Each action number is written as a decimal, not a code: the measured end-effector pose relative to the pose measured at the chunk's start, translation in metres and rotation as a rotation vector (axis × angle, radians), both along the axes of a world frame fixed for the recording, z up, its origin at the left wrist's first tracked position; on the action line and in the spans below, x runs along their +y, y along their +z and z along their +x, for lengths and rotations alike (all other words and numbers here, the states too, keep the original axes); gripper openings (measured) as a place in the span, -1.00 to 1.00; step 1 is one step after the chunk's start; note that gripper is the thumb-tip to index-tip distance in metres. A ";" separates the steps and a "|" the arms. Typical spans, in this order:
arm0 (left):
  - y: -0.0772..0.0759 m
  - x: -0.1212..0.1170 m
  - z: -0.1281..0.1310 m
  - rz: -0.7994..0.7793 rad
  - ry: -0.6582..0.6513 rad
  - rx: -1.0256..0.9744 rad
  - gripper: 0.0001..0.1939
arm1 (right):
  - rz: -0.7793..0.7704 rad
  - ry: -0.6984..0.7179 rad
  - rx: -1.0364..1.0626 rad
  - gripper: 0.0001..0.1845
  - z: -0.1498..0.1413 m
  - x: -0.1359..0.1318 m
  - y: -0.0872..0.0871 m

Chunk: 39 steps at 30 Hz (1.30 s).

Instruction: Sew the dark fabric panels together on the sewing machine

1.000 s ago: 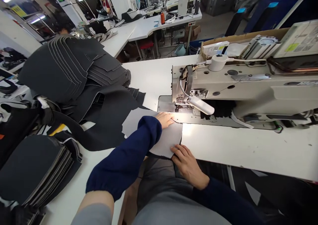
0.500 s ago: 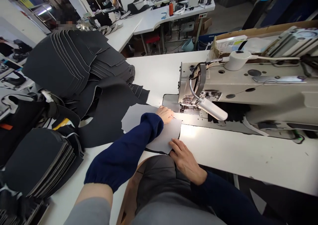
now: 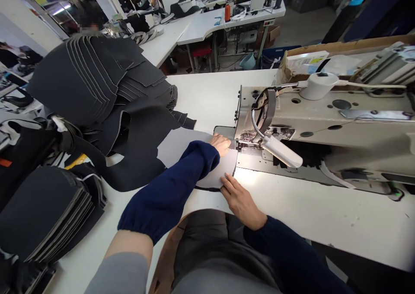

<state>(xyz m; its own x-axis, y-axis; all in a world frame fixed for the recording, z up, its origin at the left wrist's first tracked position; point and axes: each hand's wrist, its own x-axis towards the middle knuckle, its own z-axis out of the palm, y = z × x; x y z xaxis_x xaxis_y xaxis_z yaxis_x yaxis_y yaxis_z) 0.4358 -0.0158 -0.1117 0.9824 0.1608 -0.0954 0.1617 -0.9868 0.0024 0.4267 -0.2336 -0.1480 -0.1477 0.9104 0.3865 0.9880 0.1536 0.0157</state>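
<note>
The flat, light-grey fabric piece [image 3: 184, 147] lies on the glossy white table [image 3: 308, 220] beside the beige metal sewing machine [image 3: 314, 125] — its middle hidden under the navy cloth sleeve [image 3: 168, 190]. The left hand [image 3: 221, 145] rests palm-down on it; the right hand [image 3: 241, 201] touches its near corner, fingers slightly bent. Whether either pinches, I cannot tell. The machine and 1 lower-left stack of dark-grey sheets [image 3: 39, 212] are cut off.

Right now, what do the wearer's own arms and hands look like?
Left hand and right hand: bare, no gloves. Left forearm: loose navy sleeve cover, gathered at its upper end, then bare arm below a plain grey sleeve. Right forearm: matching navy sleeve. No markings visible on either.
</note>
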 end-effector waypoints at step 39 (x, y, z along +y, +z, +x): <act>-0.010 -0.052 -0.110 -0.246 -0.085 -0.112 -0.42 | 0.060 -0.081 0.174 -0.61 -0.006 -0.009 -0.006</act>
